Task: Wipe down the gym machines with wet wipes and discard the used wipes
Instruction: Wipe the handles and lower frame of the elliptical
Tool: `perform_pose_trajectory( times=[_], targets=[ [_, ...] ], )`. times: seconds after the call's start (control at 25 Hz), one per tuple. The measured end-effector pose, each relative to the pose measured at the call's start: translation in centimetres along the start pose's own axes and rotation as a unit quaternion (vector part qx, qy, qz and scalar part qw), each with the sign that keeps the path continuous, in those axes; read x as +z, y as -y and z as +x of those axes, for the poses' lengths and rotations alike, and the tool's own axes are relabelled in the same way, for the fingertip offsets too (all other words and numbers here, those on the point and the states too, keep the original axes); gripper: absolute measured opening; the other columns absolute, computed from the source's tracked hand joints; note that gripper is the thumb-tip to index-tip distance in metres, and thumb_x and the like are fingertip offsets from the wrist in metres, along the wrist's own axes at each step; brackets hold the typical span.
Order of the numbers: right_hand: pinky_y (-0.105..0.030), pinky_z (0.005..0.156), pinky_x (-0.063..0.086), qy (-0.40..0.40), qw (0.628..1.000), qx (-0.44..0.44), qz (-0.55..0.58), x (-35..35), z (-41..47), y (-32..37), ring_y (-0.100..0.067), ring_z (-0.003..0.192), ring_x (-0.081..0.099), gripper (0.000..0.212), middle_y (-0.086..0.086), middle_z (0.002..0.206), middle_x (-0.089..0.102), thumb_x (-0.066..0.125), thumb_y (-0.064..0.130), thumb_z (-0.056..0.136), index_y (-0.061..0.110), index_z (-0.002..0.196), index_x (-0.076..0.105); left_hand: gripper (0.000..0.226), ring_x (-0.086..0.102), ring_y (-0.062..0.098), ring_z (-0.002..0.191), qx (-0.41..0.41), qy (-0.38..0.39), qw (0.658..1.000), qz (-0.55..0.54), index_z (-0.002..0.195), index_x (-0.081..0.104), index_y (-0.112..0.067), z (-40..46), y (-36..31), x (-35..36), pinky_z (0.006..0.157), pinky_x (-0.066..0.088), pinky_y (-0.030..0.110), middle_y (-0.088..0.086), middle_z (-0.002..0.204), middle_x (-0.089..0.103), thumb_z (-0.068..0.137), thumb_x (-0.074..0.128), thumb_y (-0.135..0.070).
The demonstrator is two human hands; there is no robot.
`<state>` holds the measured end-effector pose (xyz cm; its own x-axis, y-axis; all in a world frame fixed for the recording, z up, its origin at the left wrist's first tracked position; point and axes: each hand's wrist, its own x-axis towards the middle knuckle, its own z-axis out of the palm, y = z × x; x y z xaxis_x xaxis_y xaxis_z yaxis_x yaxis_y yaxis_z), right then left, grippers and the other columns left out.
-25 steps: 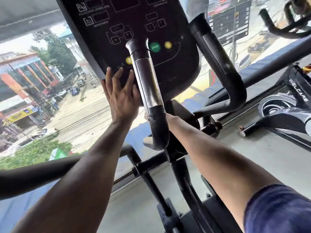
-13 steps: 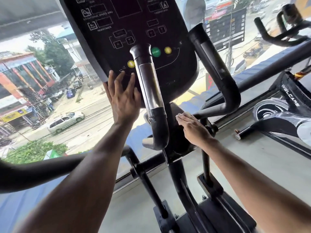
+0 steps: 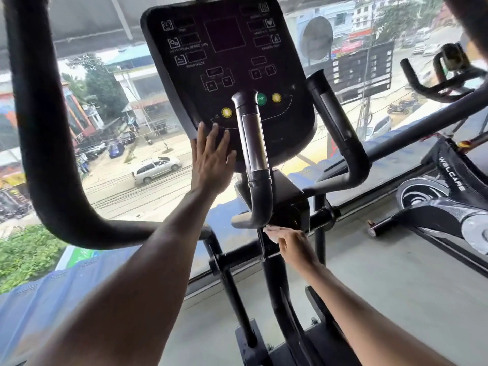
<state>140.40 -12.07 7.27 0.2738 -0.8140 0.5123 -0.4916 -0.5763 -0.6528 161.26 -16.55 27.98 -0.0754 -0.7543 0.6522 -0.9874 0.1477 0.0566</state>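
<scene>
The left hand (image 3: 211, 157) lay flat, fingers straight and spread, against the lower edge of the black, button-studded plastic console (image 3: 229, 75). Below and to its right, the right hand (image 3: 293, 243) reached forward, fingers curled on a crumpled white wet wipe (image 3: 270, 233) (mostly hidden) pressed against the black machine column (image 3: 287, 204).

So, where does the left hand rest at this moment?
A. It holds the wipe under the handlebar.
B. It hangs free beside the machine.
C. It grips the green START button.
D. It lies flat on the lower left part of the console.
D: the left hand lies with straight fingers on the lower left edge of the console, while the right hand holds the wipe lower down.
</scene>
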Motion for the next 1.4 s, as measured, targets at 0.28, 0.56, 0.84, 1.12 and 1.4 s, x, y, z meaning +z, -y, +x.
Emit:
perform_pose_trajectory(
  times=[0.28, 0.56, 0.84, 1.12, 1.4],
  targets=[
    [-0.037, 0.104, 0.054, -0.047, 0.989, 0.067, 0.12, -2.5, -6.7, 5.3, 0.001, 0.118, 0.065, 0.038, 0.015, 0.123, 0.072, 0.057, -0.003, 0.096, 0.021, 0.118, 0.076, 0.069, -0.002, 0.025, 0.161, -0.031, 0.064, 0.991, -0.118, 0.166, 0.019, -0.026, -9.3, 0.1, -3.4, 0.127, 0.007, 0.045, 0.002, 0.174, 0.0, 0.107, 0.049, -0.044],
    [-0.028, 0.101, 0.054, -0.064, 0.972, -0.043, 0.222, -4.6, -6.0, 16.0, -0.006, 0.123, 0.063, 0.039, 0.009, 0.128, 0.071, 0.051, -0.011, 0.098, 0.01, 0.121, 0.074, 0.065, 0.009, 0.012, 0.157, -0.026, 0.051, 0.986, -0.156, 0.164, 0.026, -0.025, -13.0, -1.1, -10.3, 0.119, 0.014, 0.032, -0.003, 0.174, 0.006, 0.106, 0.055, -0.034],
    [-0.027, 0.101, 0.054, -0.104, 0.951, -0.148, 0.25, -8.0, -1.5, 21.7, -0.01, 0.128, 0.061, 0.037, 0.007, 0.134, 0.067, 0.052, -0.008, 0.1, 0.009, 0.128, 0.069, 0.038, 0.068, 0.01, 0.109, 0.061, -0.078, 0.976, -0.194, 0.145, 0.057, -0.025, -14.5, -4.3, -22.1, 0.084, 0.062, 0.034, -0.008, 0.148, 0.053, 0.108, 0.051, -0.025],
    [-0.032, 0.104, 0.053, -0.092, 0.944, -0.2, 0.246, -10.6, 6.7, 26.5, -0.007, 0.131, 0.058, 0.037, 0.004, 0.137, 0.065, 0.049, -0.005, 0.101, 0.008, 0.131, 0.066, 0.07, 0.046, 0.029, 0.136, -0.178, -0.187, 0.961, -0.101, 0.155, 0.038, -0.025, -6.7, 0.7, -30.3, 0.101, 0.042, 0.039, 0.006, 0.155, 0.041, 0.093, 0.065, -0.044],
    [-0.022, 0.104, 0.05, -0.13, 0.922, -0.275, 0.24, -10.3, 15.4, 33.9, -0.003, 0.13, 0.057, 0.036, -0.003, 0.139, 0.064, 0.05, -0.001, 0.1, 0.004, 0.134, 0.064, 0.037, 0.065, 0.014, 0.064, -0.271, -0.097, 0.868, -0.405, 0.131, 0.047, -0.022, -5.2, 2.2, -29.0, 0.052, 0.055, 0.029, 0.007, 0.104, 0.064, 0.099, 0.065, -0.02]
  ],
)
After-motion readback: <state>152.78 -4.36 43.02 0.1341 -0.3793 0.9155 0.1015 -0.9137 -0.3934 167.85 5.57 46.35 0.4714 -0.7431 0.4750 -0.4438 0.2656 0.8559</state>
